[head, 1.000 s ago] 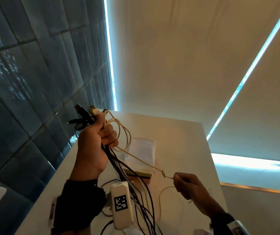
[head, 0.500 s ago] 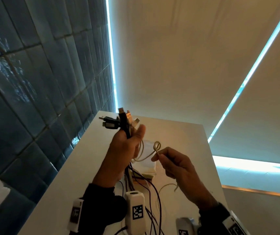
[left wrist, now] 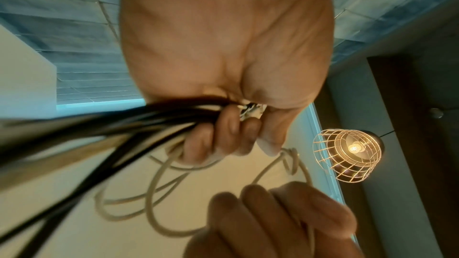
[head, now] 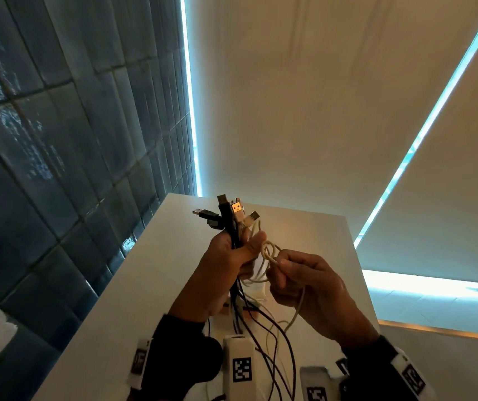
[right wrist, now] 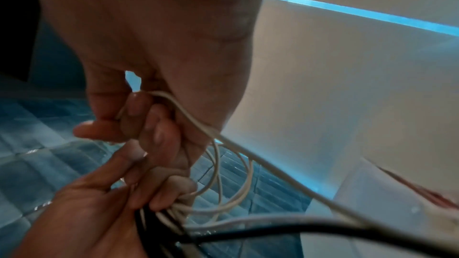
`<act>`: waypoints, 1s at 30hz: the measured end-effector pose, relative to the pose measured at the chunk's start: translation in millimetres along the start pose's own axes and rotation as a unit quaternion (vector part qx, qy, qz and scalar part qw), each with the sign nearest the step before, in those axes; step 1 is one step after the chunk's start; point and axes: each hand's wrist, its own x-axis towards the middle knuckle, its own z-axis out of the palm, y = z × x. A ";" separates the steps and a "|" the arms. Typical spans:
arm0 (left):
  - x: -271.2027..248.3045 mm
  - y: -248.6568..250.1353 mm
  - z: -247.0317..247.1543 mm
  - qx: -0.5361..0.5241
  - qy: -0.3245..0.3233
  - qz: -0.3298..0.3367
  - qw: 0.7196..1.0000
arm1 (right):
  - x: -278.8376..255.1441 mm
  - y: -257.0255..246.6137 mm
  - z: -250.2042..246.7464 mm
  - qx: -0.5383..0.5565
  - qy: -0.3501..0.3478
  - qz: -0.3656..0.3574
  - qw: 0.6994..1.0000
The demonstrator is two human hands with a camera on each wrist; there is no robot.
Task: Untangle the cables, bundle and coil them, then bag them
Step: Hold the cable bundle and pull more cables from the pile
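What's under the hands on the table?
On the white table, beneath the left hand and right hand, lies something pale; the hands and hanging cables cover most of it.

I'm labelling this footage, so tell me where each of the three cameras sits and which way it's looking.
Head: on the head, looking forward over the white table; both hands show.
Left wrist: looks along the left hand gripping the cable bundle; right fingertips below.
Right wrist: looks along the right hand pinching the white cable; left hand below.
All share the white cable.
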 end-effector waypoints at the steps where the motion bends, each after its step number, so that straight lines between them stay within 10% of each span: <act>1: 0.6 -1.5 1.5 -0.011 0.016 0.014 1.000 | 0.5 -0.9 0.1 0.038 -0.005 0.009 0.999; 14: 1.2 -5.3 9.2 0.062 0.027 0.121 0.990 | 6.4 7.3 -7.9 0.258 -0.041 0.080 0.962; 21: 4.7 -9.1 0.6 0.088 0.057 0.067 0.992 | 1.0 -3.5 -17.3 -0.012 0.077 0.025 0.997; 30: 7.1 -5.2 2.3 0.153 0.081 0.037 0.984 | 4.9 -12.4 -9.5 -0.285 0.120 0.011 0.951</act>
